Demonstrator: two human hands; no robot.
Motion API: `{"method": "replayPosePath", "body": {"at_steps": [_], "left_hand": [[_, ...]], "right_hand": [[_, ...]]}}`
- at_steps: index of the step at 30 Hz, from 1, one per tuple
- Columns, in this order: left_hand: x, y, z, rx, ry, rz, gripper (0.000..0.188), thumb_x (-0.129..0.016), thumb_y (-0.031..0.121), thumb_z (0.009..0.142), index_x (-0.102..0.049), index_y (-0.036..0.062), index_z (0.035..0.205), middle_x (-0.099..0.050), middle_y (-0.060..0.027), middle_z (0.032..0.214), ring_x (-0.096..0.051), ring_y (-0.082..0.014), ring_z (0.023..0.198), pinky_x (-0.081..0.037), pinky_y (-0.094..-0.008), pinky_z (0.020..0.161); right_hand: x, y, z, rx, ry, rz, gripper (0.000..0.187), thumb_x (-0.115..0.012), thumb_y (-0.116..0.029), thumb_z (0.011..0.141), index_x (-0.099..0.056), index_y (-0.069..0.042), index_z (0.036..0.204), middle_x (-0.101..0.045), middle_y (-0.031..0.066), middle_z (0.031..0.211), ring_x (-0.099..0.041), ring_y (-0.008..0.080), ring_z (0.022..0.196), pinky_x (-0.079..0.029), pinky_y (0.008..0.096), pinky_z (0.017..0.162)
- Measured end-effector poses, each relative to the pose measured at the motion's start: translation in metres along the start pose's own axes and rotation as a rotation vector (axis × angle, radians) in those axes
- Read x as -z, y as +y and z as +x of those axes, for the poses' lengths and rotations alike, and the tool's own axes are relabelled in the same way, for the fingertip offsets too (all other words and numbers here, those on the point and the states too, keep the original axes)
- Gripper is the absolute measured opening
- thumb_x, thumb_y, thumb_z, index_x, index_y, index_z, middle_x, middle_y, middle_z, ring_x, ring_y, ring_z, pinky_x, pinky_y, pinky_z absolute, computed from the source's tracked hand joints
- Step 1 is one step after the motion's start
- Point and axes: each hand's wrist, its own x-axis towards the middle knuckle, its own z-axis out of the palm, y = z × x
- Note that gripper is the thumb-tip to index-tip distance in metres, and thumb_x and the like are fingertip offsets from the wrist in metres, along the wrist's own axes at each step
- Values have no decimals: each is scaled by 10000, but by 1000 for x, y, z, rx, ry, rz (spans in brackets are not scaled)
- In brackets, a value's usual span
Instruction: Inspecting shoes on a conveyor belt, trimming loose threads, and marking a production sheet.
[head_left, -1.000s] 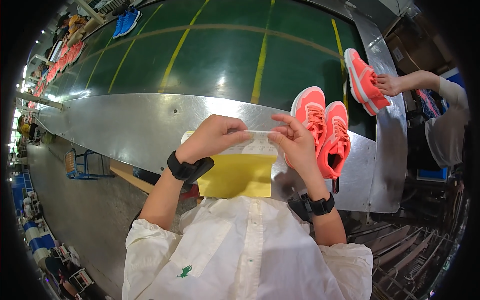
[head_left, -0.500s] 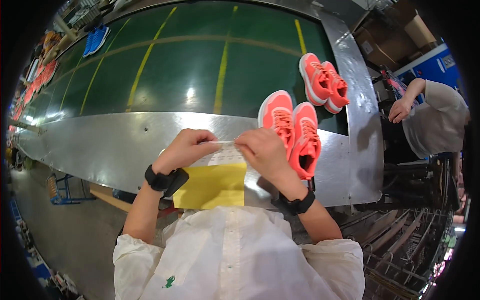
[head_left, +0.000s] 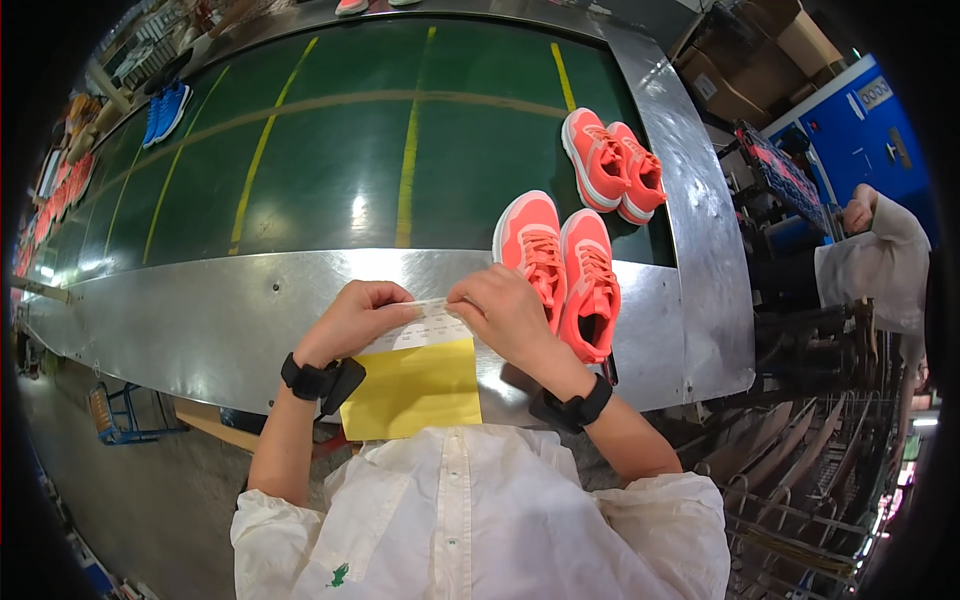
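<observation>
My left hand (head_left: 352, 318) is closed, thumb and fingers pinching the upper left part of a sheet of white labels (head_left: 425, 333). At the sheet's upper right edge, my right hand (head_left: 505, 312) is closed in a pinch as well. A yellow sheet (head_left: 412, 388) extends below the labels toward my shirt; whether the two are joined I cannot tell. Just beyond my right hand, a pair of coral sneakers (head_left: 590, 275) with orange laces rests on the metal edge of the bench, partly over the green belt. My right hand covers part of the left shoe.
Another coral pair (head_left: 600, 165) sits on the green conveyor belt (head_left: 320, 180) near its right end. Blue shoes (head_left: 167, 113) lie far left on the belt. The metal ledge (head_left: 220, 310) runs along my side. At right stand a co-worker (head_left: 870, 260), a blue cabinet (head_left: 850, 150) and wire racks (head_left: 800, 500).
The view has shifted a little, and more shoes show at the top edge. Both my hands keep their pinch on the label sheet. The co-worker's arm has changed position.
</observation>
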Motion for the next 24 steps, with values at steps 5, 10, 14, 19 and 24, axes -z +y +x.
{"method": "replayPosePath", "body": {"at_steps": [5,10,14,19,24], "left_hand": [[5,-18,11,-62,46,4,181,-669,188,865,-671,11,903,-626,15,762,-511,-41,663,-427,-214,586],[12,-58,48,-299,374,574,165,-680,239,838,-675,74,853,-632,-56,739,-576,-193,686,-449,-333,653],[3,-68,60,-426,533,857,181,-706,183,782,-641,78,915,-615,-83,860,-580,-274,876,-432,-408,779],[-19,-12,44,-619,340,798,390,-728,152,767,-579,68,1118,-580,-93,1108,-542,-290,1020,-431,-396,885],[-89,36,58,-839,173,674,462,-708,133,767,-540,45,1188,-557,-126,1203,-532,-310,1112,-440,-371,939]], "right_hand": [[0,-9,3,-90,176,116,86,-685,-90,782,-619,-43,809,-615,56,734,-600,212,727,-480,335,667],[38,-8,-3,-641,296,709,53,-657,-59,852,-645,-30,895,-611,-11,758,-568,50,662,-486,203,584],[90,10,-35,-814,278,677,121,-689,-85,844,-633,-35,939,-631,-2,764,-575,46,609,-499,182,514],[117,12,-61,-972,285,586,105,-694,-82,834,-633,-30,903,-616,4,704,-555,42,546,-459,184,439],[94,7,-57,-971,96,448,80,-690,-78,831,-639,-25,863,-599,1,622,-512,43,467,-376,195,393]]}}
